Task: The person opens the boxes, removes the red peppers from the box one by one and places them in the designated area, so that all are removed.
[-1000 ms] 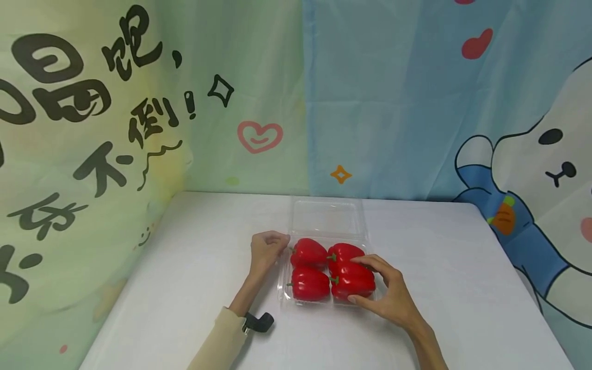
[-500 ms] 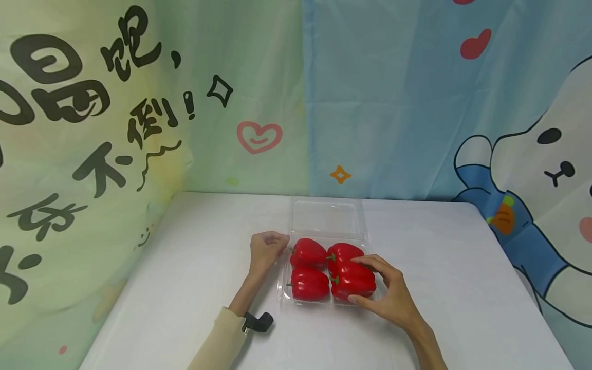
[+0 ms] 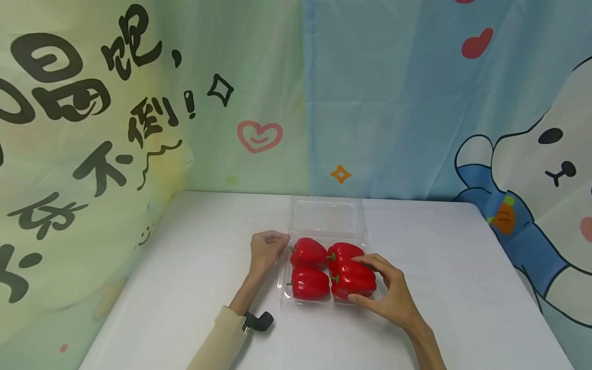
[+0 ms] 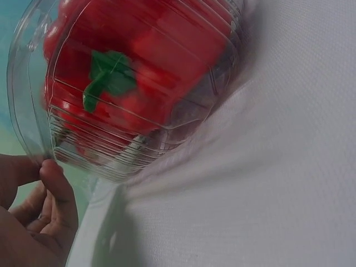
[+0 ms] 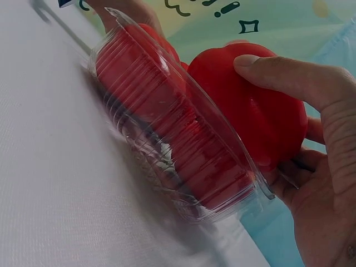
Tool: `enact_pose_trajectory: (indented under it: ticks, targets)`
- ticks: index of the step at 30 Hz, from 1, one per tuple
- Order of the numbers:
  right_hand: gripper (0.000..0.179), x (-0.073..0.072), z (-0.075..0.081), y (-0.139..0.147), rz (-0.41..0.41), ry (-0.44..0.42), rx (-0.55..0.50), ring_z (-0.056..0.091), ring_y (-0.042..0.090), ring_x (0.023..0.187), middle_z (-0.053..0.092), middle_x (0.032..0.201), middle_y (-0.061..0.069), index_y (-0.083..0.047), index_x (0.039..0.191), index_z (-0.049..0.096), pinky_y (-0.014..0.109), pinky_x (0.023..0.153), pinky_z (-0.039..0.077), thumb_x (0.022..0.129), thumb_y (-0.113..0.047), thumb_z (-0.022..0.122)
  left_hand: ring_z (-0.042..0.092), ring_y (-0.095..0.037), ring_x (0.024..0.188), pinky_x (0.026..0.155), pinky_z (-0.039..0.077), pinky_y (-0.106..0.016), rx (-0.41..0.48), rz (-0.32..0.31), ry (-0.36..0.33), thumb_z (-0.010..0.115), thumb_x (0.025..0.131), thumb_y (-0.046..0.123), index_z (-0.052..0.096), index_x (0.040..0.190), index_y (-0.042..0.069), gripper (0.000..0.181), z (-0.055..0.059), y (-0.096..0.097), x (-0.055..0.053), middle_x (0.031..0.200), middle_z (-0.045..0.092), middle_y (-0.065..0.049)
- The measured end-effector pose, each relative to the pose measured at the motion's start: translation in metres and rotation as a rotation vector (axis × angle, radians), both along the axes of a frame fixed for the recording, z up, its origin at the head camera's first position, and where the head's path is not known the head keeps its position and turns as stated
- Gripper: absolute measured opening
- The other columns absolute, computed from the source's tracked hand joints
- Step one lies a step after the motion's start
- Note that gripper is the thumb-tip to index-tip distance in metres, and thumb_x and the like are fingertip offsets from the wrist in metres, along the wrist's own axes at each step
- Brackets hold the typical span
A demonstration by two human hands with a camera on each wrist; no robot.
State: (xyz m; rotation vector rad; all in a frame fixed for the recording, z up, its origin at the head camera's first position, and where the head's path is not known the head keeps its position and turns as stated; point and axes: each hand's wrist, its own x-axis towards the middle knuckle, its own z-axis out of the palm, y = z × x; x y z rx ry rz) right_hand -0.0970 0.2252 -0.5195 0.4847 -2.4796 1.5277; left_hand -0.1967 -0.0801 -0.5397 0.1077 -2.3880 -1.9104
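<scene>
Several red bell peppers with green stems sit in a see-through plastic clamshell box, its lid folded back behind it. My left hand is at the box's far left corner. In the left wrist view, the thumb and forefinger of that hand pinch the box's rim. My right hand grips the near right bell pepper between thumb and fingers. The right wrist view shows this pepper standing above the box's rim, the thumb on one side and the other fingers partly hidden behind it.
A white cloth covers the table. Behind it hangs a printed curtain with black lettering, hearts and a cartoon bear. A black strap mount sits on the left wrist, by a beige sleeve.
</scene>
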Motion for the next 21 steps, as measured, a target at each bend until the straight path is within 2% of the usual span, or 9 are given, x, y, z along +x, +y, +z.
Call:
enact_pose_trajectory:
  ticks: [8, 16, 21]
  targets:
    - [0.079, 0.0019, -0.0003, 0.001, -0.013, -0.002, -0.019, 0.067, 0.004, 0.122, 0.072, 0.135, 0.001, -0.011, 0.142, 0.068, 0.021, 0.1, 0.058, 0.07, -0.011, 0.102, 0.064, -0.014, 0.062, 0.054, 0.05, -0.024, 0.004, 0.002, -0.012, 0.078, 0.098, 0.014, 0.08, 0.095, -0.005, 0.019, 0.002, -0.0005, 0.0005, 0.075, 0.076, -0.017]
    - [0.076, 0.0026, 0.0009, 0.0016, -0.009, 0.004, -0.035, 0.067, 0.003, 0.12, 0.073, 0.133, 0.003, -0.015, 0.141, 0.069, 0.019, 0.1, 0.057, 0.072, -0.008, 0.1, 0.064, -0.014, 0.06, 0.053, 0.048, -0.024, 0.005, -0.004, 0.001, 0.077, 0.098, 0.013, 0.08, 0.094, -0.005, 0.018, 0.0017, -0.0007, -0.0003, 0.076, 0.076, -0.019]
    - [0.077, 0.0035, 0.0024, 0.0023, -0.024, 0.0, -0.028, 0.067, 0.003, 0.12, 0.072, 0.134, 0.001, -0.012, 0.141, 0.069, 0.02, 0.099, 0.058, 0.071, -0.01, 0.101, 0.064, -0.015, 0.06, 0.053, 0.049, -0.024, -0.005, -0.005, 0.001, 0.077, 0.098, 0.014, 0.08, 0.094, -0.004, 0.019, 0.0011, -0.0006, 0.0001, 0.075, 0.076, -0.019]
